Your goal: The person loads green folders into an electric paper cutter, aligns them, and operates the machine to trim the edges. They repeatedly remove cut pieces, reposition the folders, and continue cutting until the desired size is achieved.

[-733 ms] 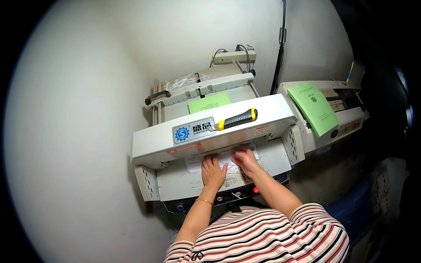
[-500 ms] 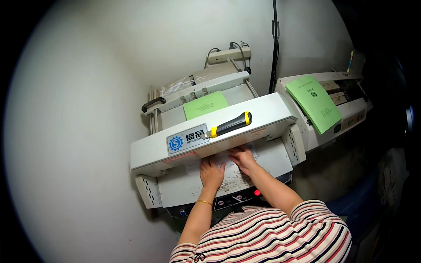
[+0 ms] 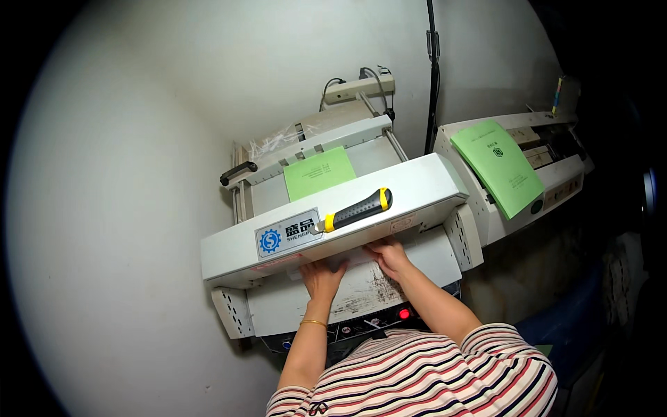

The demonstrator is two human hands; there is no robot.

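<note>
Both hands reach under the white front beam [image 3: 424, 181] of an electric paper cutter. My left hand [image 3: 322, 281] lies flat on white paper [image 3: 358, 258], thumb apart, its fingertips hidden by the beam. My right hand [image 3: 392, 260] rests at the paper's right side, its fingers spread and partly out of sight below the beam. Behind the beam, a green booklet [image 3: 319, 172] lies on the cutter's bed close to the back gauge [image 3: 361, 132]. Whether the white paper joins this booklet is hidden. A black and yellow utility knife [image 3: 358, 210] lies on top of the beam.
To the right, another green booklet [image 3: 497, 167] rests on a second white machine [image 3: 472, 222]. Black dashes mark the scuffed front table [image 3: 278, 302]. Below it sits a red button [image 3: 404, 315]. A power strip [image 3: 354, 89] with plugged cables stands behind, against the wall.
Both hands have moved farther under the beam, and less white paper shows in front. More of the green booklet shows behind the beam, nearer the back gauge. The view has shifted slightly.
</note>
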